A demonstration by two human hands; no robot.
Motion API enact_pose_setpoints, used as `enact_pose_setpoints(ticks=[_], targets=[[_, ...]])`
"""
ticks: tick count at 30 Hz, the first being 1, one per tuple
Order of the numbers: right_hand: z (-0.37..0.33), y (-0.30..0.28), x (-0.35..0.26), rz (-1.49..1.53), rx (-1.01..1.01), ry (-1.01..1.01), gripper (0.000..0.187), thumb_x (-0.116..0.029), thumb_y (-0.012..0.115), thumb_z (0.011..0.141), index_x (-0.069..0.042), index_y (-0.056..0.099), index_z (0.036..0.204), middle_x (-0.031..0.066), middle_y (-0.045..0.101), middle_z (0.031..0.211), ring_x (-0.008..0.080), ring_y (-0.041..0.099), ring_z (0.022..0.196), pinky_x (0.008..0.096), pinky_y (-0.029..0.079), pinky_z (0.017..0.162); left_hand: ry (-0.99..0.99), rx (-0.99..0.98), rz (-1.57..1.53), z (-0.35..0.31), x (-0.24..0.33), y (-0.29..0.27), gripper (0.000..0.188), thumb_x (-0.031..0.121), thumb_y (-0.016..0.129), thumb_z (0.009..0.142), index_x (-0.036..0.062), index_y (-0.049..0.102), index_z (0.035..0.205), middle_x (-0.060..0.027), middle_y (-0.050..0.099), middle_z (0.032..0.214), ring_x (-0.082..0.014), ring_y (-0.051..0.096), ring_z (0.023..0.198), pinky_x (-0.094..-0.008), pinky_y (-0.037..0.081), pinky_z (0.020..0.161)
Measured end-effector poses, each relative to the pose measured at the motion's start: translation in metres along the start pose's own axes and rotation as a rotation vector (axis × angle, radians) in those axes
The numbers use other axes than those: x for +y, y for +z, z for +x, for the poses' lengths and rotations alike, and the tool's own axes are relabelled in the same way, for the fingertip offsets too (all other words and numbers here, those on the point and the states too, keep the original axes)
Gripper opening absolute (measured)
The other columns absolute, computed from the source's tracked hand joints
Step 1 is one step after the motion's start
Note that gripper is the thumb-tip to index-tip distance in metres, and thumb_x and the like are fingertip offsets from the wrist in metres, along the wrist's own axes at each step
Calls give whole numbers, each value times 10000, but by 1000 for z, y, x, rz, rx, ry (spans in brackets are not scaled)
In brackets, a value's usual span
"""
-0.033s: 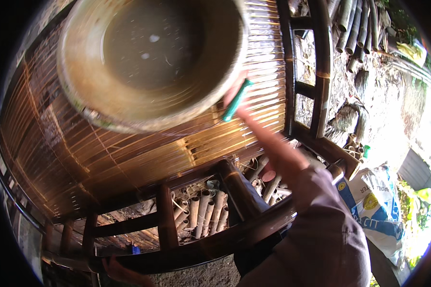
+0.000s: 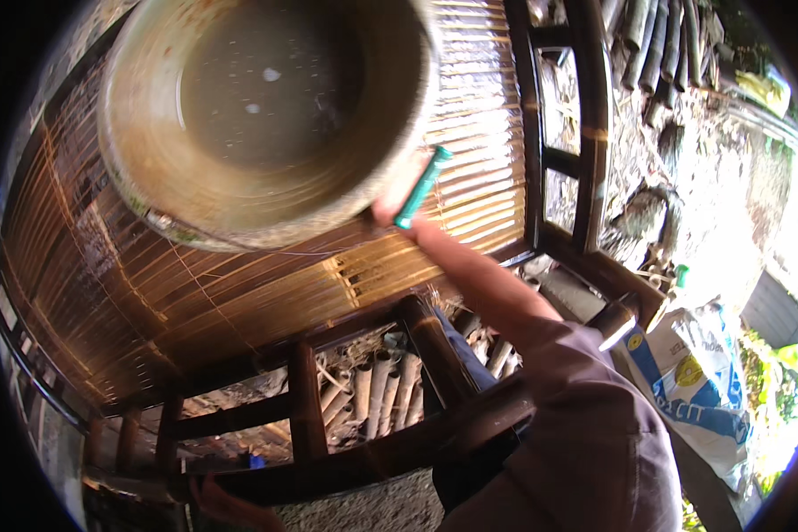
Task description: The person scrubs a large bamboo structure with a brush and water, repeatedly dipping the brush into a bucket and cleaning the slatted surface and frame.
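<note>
A worn, pale bucket (image 2: pixel 266 204) with murky water in it takes up the upper left, over a slatted bamboo bench (image 2: pixel 239 301). My right hand (image 2: pixel 403 191) is at its near right side, blurred, with fingers partly hidden by the bucket. The bucket handle's green grip (image 2: pixel 424 186) lies across this hand, and a thin wire runs along the rim from the left. I cannot tell whether the fingers hold the rim or press against it. In shadow at the lower edge, my left hand (image 2: pixel 226 505) has its fingers hooked over the bench's dark bamboo rail (image 2: pixel 363 470).
Cut bamboo pieces (image 2: pixel 381 390) lie below the near rail. A white and blue sack (image 2: pixel 696 381) stands at the right. More bamboo poles (image 2: pixel 656 44) are stacked at the upper right, beyond the bench's side rail (image 2: pixel 594 133).
The bucket has shifted a little to the left. My right hand and the green grip have moved left with it. My left hand stays at the rail.
</note>
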State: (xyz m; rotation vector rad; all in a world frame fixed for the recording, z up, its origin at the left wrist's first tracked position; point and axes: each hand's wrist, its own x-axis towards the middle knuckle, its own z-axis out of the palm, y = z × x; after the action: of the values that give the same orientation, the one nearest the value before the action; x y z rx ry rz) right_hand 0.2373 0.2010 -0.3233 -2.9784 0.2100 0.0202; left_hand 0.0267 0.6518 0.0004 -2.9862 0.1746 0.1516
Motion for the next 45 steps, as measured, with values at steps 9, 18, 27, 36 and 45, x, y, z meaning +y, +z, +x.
enact_pose_setpoints(ticks=[9,18,27,36,45], targets=[[19,-9,178,9,184,441,212,-265,419,951,-94,518,1029,136,541,1073,303,522,1009,513,415,869,-48,-178,-60,18,9,-18,526,361,687,699,34,549,1087,-179,522,1166,-363,512,1101,-483,434,910],[131,-73,203,-173,152,35,439,-161,380,920,-34,384,1340,181,469,1302,376,482,1113,549,407,919,-54,-110,-175,4,-3,15,859,738,277,810,-13,547,1127,-210,507,1196,-398,490,1096,-482,423,905],[89,-8,246,-1417,-23,-264,482,-197,366,945,-78,341,1412,147,418,1395,367,399,1257,585,239,1066,-61,-182,-287,-2,-19,7,1046,804,41,778,-16,521,1213,-243,487,1220,-387,455,1135,-497,393,919],[14,-74,182,-125,-430,163,497,-274,445,917,-112,374,1382,128,284,1502,387,220,1382,635,208,1041,-214,-93,-349,-21,-14,3,920,735,109,840,12,494,1260,-240,438,1291,-378,453,1156,-466,431,890],[16,-78,217,-141,-187,174,534,-246,486,865,-88,385,1365,187,364,1425,438,389,1237,614,285,994,-875,-1,-665,-47,-41,28,801,477,698,772,106,366,1400,-153,435,1393,-353,408,1274,-535,284,1061]])
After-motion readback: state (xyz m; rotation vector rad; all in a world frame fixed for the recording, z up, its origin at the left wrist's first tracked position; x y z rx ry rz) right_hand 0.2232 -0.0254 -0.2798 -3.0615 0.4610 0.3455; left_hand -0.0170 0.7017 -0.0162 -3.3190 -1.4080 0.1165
